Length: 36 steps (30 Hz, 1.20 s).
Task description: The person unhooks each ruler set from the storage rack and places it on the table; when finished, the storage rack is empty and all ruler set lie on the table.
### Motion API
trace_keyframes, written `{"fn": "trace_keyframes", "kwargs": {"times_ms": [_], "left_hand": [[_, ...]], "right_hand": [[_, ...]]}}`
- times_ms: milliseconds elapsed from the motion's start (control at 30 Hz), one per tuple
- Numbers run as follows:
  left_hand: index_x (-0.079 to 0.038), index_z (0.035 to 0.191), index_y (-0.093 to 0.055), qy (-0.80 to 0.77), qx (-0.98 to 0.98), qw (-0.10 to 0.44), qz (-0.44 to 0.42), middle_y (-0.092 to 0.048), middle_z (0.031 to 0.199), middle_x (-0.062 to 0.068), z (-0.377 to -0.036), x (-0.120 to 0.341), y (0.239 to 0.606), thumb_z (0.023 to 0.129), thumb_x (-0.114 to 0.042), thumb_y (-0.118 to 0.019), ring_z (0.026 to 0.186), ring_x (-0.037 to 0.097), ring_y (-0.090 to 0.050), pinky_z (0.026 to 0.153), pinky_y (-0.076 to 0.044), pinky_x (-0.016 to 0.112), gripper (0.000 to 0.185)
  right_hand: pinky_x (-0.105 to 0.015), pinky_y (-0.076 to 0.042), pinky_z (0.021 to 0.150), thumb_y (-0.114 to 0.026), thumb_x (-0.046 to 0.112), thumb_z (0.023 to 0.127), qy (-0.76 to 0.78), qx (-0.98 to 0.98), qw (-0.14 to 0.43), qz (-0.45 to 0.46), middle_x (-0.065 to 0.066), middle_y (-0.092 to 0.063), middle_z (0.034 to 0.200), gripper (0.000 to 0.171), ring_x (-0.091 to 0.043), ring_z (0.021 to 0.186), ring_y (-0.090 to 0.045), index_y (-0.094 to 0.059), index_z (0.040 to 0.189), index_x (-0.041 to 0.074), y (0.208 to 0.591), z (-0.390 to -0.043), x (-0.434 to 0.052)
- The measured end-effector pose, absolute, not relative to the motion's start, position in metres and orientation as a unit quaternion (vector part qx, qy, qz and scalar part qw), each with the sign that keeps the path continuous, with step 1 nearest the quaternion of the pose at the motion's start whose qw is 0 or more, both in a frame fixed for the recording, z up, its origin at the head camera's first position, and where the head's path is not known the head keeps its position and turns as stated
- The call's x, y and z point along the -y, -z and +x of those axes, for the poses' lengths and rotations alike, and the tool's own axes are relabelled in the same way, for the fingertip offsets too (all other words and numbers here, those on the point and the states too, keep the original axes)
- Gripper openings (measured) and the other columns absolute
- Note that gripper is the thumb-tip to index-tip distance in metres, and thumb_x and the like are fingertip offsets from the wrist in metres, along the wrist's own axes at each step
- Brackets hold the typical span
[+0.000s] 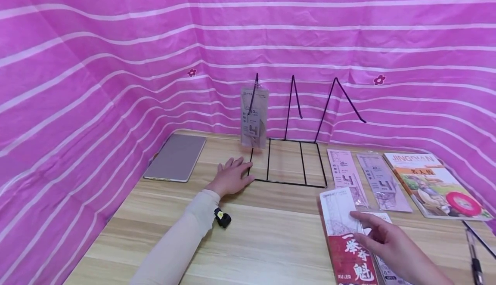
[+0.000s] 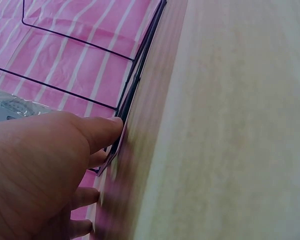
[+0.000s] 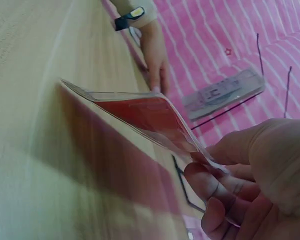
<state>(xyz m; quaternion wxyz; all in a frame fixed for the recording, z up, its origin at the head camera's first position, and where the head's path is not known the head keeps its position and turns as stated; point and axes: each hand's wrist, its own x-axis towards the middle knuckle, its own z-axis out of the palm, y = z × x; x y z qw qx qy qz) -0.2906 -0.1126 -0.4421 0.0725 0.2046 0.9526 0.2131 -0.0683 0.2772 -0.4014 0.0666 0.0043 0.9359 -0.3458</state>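
A black wire rack (image 1: 267, 164) with three upright hooks stands on the table, and a grey ruler packet (image 1: 253, 119) hangs on its left hook. My left hand (image 1: 232, 176) lies at the rack's front left corner, fingers spread. In the left wrist view, its thumb (image 2: 102, 132) touches the dark wire. With thumb and fingers, my right hand (image 1: 387, 242) pinches a clear-wrapped red and white ruler packet (image 1: 342, 229) by its right edge. The right wrist view shows that packet (image 3: 150, 117) tilted above the table. Another packet (image 1: 387, 272) lies partly hidden beneath the right hand.
Right of the rack lie a pink ruler packet (image 1: 346, 173) and a grey-purple one (image 1: 381, 181). Beyond them is a magazine (image 1: 426, 181) with a pink tape roll (image 1: 463, 203) on it. A pen (image 1: 474, 259) lies far right, a grey notebook (image 1: 176, 158) far left. Striped pink cloth (image 1: 116, 61) encloses the table.
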Motion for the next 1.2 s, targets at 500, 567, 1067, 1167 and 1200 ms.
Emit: {"fn": "trace_keyframes", "kwargs": {"times_ms": [500, 567, 1067, 1167, 1200], "left_hand": [[-0.028, 0.162, -0.043, -0.207, -0.954, 0.076, 0.205, -0.024, 0.176, 0.011, -0.293, 0.112, 0.444, 0.107, -0.054, -0.052, 0.163, 0.045, -0.014, 0.126, -0.006, 0.075, 0.062], [-0.028, 0.162, -0.043, -0.206, -0.954, 0.076, 0.205, -0.024, 0.176, 0.011, -0.293, 0.112, 0.443, 0.107, -0.054, -0.053, 0.163, 0.045, -0.014, 0.126, -0.006, 0.075, 0.062], [-0.028, 0.162, -0.043, -0.204, -0.955, 0.078, 0.202, -0.024, 0.176, 0.010, -0.293, 0.113, 0.441, 0.107, -0.055, -0.052, 0.163, 0.044, -0.013, 0.126, -0.006, 0.075, 0.062], [-0.028, 0.162, -0.043, -0.204, -0.955, 0.078, 0.203, -0.024, 0.176, 0.010, -0.294, 0.113, 0.443, 0.107, -0.055, -0.052, 0.163, 0.044, -0.014, 0.126, -0.006, 0.075, 0.062], [-0.028, 0.162, -0.043, -0.204, -0.954, 0.078, 0.203, -0.024, 0.176, 0.010, -0.294, 0.113, 0.443, 0.107, -0.055, -0.052, 0.163, 0.044, -0.014, 0.126, -0.006, 0.075, 0.062]], "right_hand": [[-0.021, -0.051, 0.058, -0.078, 0.015, 0.094, 0.336, -0.935, 0.035, -0.107, 0.004, -0.062, 0.084, 0.050, 0.003, 0.069, -0.052, -0.064, 0.136, -0.008, 0.424, -0.091, -0.265], [-0.020, -0.050, 0.058, -0.078, 0.014, 0.094, 0.325, -0.939, 0.035, -0.108, 0.004, -0.060, 0.084, 0.048, 0.004, 0.069, -0.050, -0.065, 0.135, -0.008, 0.425, -0.094, -0.265], [-0.022, -0.042, 0.055, -0.080, 0.018, 0.092, 0.310, -0.946, 0.060, -0.067, 0.003, -0.054, 0.082, 0.057, -0.002, 0.067, -0.046, -0.058, 0.143, 0.005, 0.425, -0.096, -0.258], [-0.022, -0.041, 0.054, -0.080, 0.018, 0.092, 0.307, -0.949, 0.044, -0.053, 0.004, -0.053, 0.081, 0.057, -0.003, 0.065, -0.045, -0.056, 0.143, 0.008, 0.423, -0.093, -0.255], [-0.022, -0.040, 0.053, -0.081, 0.018, 0.092, 0.305, -0.950, 0.029, -0.055, 0.004, -0.052, 0.080, 0.055, -0.002, 0.064, -0.045, -0.057, 0.141, 0.008, 0.422, -0.092, -0.254]]}}
